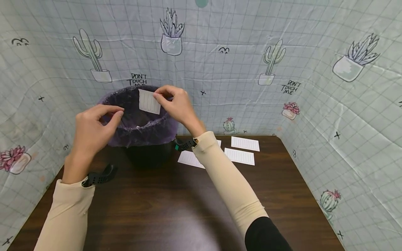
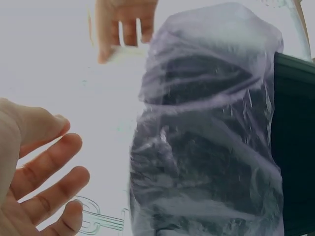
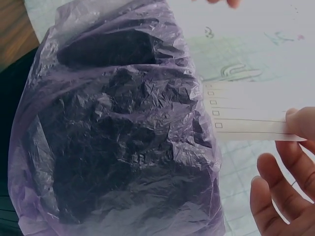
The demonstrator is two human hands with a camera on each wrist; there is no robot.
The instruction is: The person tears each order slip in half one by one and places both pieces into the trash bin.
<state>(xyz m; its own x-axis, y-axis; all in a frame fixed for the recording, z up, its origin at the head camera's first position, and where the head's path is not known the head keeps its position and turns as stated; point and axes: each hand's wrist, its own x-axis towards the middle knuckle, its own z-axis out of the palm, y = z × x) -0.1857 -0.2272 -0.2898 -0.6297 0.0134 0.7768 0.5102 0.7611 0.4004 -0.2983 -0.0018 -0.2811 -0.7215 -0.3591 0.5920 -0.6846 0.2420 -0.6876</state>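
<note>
My right hand [image 1: 176, 104] pinches a small lined paper slip [image 1: 147, 102] between thumb and fingertips, over the mouth of a dark trash bin [image 1: 149, 155]. A purple plastic bag [image 1: 144, 135] lines the bin and folds down over its rim. In the right wrist view the slip [image 3: 246, 112] shows a row of printed checkboxes, and its end overlaps the bag's edge. My left hand [image 1: 94, 130] hovers at the near left of the rim with nothing between its fingers. Those fingers [image 2: 51, 152] look loosely bent in the left wrist view. Some pale scraps [image 1: 143, 124] lie inside the bin.
Several lined paper cards lie on the brown table [image 1: 176, 209] right of the bin, including one card [image 1: 239, 156] in front of another card [image 1: 245, 143]. One more card [image 1: 190, 159] lies partly behind my right sleeve. A cactus-print curtain [image 1: 213, 62] surrounds the table.
</note>
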